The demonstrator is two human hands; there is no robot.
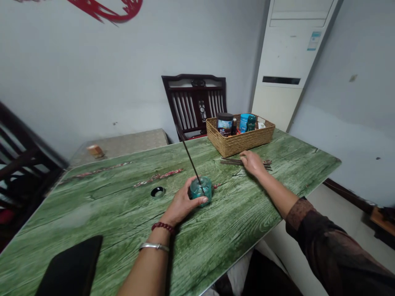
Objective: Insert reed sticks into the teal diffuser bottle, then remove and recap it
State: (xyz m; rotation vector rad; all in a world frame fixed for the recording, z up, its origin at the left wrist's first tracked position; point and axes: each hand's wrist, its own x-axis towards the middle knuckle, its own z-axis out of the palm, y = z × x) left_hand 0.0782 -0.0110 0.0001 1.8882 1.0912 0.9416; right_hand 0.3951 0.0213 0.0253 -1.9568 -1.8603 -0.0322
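While L hand (182, 202) grips 1 glass jar (201, 191) w/ 1 stick (189, 158), R hand (253, 163) touches loose sticks (243, 163), grip unclear.

A green wood-grain table (222, 242) and what sits on it

Watching from the room, a wicker basket (237, 144) sits toward the far end, with a bundle of thin dark sticks (230, 162) lying just in front of it. Nearer the middle stands a teal glass jar (202, 190), a small black ring (158, 191) close by on its left. A flat black object (72, 267) lies at the near edge. Past the far end, a beige-topped table (120, 144) carries a small tan box (95, 151).
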